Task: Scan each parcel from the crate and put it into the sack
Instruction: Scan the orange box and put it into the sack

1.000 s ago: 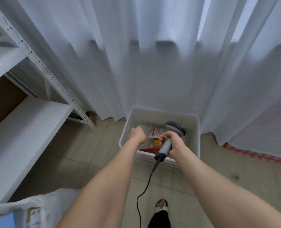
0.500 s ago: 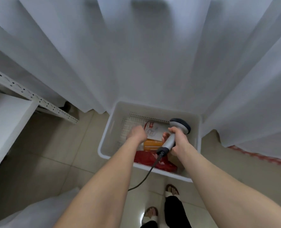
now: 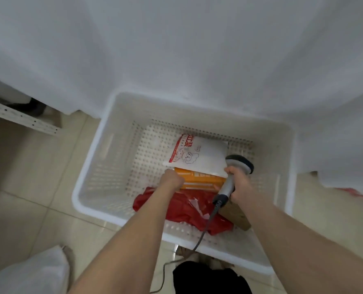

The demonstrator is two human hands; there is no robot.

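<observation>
A: Your next one lies in the white perforated plastic crate point(image 3: 100, 166), straight below you: the orange rectangular parcel point(image 3: 199, 180). Its long axis runs left to right across you.

B: Your left hand point(image 3: 172, 179) is at its left end, knuckles up. The fingers curl under out of sight, so I cannot tell whether you have hold of it.

A: Your right hand point(image 3: 240, 185) is wrapped round the handle of the grey handheld barcode scanner point(image 3: 239, 164), at the parcel's right end. I'd say the left is your nearer hand for the lift.

B: The parcel looks flat and box-like, with pale bands along its near face. The white plastic mailer with red print point(image 3: 199, 154) overlaps its far edge, and the red plastic bag point(image 3: 187, 211) lies just on the near side.

A: The white sack point(image 3: 27, 274) is low on your left, outside the crate.
</observation>
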